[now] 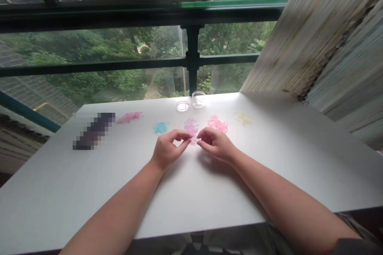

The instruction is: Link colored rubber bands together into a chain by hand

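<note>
Between my two hands lies a loose pile of thin lilac-pink loops (191,126) that look like small elastic bands. My left hand (170,148) is at the pile's left side, its thumb and forefinger pinched together; whatever is between the tips is too small to make out. On the right side, my right hand (218,144) has curled fingers, with a small gap between thumb and forefinger and nothing visible in it. A brighter pink pile (217,123) sits just beyond my right hand. Beyond my left hand is a turquoise pile (161,127).
Further piles, one pink (130,117) and one pale yellow (244,119), lie left and right on the white table (167,215). A clear round container (198,99) and a shallow clear dish (182,106) stand at the back edge. A pixelated dark patch (94,131) covers something at left.
</note>
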`<state>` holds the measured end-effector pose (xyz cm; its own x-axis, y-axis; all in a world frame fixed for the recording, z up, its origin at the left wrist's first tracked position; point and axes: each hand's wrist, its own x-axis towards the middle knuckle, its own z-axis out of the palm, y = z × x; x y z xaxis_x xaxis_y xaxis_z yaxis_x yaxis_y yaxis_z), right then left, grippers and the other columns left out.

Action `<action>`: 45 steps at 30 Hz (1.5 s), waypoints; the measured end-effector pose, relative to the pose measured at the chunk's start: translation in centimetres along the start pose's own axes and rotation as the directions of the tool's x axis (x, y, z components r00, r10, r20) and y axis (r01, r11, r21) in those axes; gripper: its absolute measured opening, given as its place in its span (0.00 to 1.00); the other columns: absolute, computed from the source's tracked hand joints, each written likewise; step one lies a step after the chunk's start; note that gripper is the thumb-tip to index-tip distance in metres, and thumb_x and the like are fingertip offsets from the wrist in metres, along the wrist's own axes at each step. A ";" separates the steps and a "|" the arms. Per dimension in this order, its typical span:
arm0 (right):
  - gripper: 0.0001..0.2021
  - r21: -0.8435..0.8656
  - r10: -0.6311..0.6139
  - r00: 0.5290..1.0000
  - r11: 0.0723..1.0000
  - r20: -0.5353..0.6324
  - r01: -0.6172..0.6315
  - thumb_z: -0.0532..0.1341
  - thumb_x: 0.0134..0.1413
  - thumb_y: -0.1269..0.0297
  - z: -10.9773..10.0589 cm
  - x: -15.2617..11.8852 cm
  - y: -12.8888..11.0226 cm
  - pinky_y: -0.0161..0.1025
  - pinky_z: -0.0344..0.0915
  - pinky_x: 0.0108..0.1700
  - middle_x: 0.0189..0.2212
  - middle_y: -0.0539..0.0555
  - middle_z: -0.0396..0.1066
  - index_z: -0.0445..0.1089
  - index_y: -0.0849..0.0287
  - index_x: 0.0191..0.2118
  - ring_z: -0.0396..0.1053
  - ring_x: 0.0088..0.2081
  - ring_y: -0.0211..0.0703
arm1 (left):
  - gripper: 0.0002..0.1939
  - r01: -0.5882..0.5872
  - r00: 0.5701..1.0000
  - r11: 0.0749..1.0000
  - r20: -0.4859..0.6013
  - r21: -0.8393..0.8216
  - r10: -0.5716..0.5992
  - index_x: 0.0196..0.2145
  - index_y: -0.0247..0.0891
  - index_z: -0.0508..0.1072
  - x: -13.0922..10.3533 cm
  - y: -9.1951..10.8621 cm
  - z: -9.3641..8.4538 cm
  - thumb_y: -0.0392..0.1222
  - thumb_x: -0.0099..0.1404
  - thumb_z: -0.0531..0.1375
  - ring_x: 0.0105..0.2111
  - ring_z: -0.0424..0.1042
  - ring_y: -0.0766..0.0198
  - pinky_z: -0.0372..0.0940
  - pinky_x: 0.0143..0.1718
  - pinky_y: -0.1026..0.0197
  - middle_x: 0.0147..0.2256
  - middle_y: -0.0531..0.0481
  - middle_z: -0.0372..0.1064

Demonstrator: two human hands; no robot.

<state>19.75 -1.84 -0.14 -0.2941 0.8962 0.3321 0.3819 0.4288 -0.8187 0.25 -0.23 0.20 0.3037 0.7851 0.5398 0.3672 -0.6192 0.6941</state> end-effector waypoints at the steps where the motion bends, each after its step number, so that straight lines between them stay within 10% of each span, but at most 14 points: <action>1: 0.04 0.004 -0.007 1.000 1.000 0.002 0.007 0.59 0.50 0.67 0.0 0.0 0.0 0.31 0.54 0.23 0.18 0.45 0.59 0.65 0.59 0.33 0.56 0.20 0.31 | 0.06 -0.013 1.000 1.000 0.002 -0.002 0.013 0.34 0.38 0.75 0.0 0.0 0.1 0.39 0.57 0.62 0.31 0.73 0.65 0.69 0.35 0.63 0.32 0.50 0.76; 45: 0.05 0.011 -0.137 0.990 0.991 0.033 0.136 0.56 0.45 0.77 0.1 -0.3 -0.7 0.31 0.55 0.25 0.21 0.47 0.61 0.66 0.60 0.27 0.57 0.23 0.32 | 0.03 -0.011 0.980 1.000 0.197 0.012 0.008 0.27 0.37 0.72 -0.4 0.6 0.5 0.38 0.56 0.60 0.26 0.68 0.68 0.61 0.29 0.64 0.26 0.51 0.72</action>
<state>19.47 -2.42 0.31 -0.3726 0.8249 0.4250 0.3288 0.5457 -0.7708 0.79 -0.87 0.19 0.4739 0.7621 0.4411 0.3748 -0.6279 0.6822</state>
